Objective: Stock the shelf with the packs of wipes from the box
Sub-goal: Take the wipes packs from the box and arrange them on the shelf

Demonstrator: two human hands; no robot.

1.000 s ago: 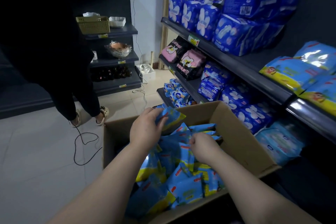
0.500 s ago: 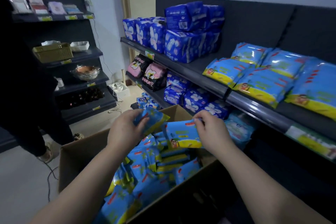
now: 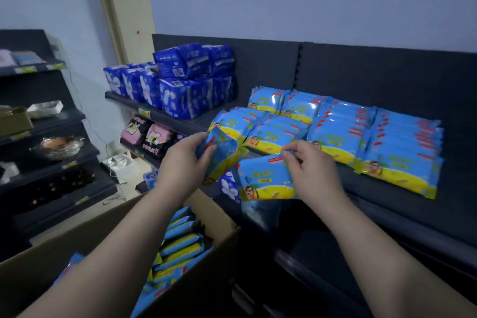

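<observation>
We are gripping one wipes pack in our left hand and pinching a second pack by its top edge with our right hand. Both are hanging mid-frame, above the shelf edge, near the stocked rows. More packs are lying in the box, lower left.

I see one blue-and-yellow tilted pack gripped in my left hand, turned on edge above the open cardboard box. A second pack faces me, cartoon figure showing, pinched at its top edge by my right hand, just in front of the dark shelf. The boxed packs stand on edge in rows, and the stacked packs lie in overlapping rows on the shelf, faces up
</observation>
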